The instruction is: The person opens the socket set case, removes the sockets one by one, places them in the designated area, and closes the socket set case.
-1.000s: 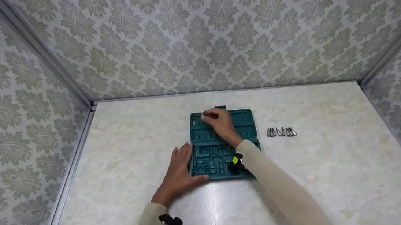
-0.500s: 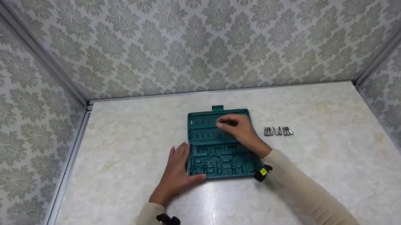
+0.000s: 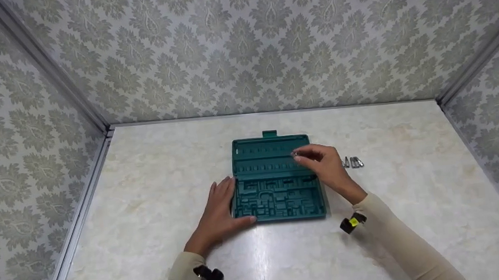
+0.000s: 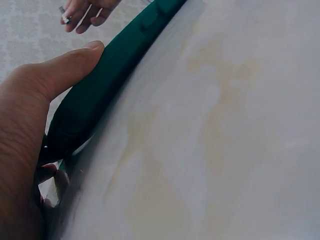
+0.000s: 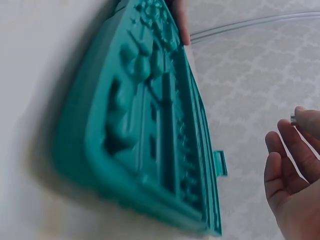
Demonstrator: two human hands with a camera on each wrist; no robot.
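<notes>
A dark green plastic tool case (image 3: 280,220) lies unfolded flat on the table, moulded with many small recesses. At its near left corner my left hand (image 3: 215,216) rests, the thumb (image 4: 75,65) along the front wall and straight fingers along the left side. Over the right edge of the lid half, my right hand (image 3: 327,164) pinches a small silver metal bit (image 5: 293,119) between thumb and forefinger. Right of the case, several metal bits (image 3: 355,162) lie in a row, partly hidden behind the right hand. One small bright piece (image 3: 237,151) sits in the lid's upper left slot.
A pale marbled tabletop (image 3: 165,166) surrounds the case. Patterned wall panels (image 3: 240,45) rise behind it and on both sides, with metal frame rails (image 3: 81,202) along the table edges. The case's latch tab (image 3: 269,133) sticks out at the back.
My right hand has moved rightward from the lid's upper left area to its right edge, pinching the bit. It now covers part of the row of bits. The left hand stays put.
</notes>
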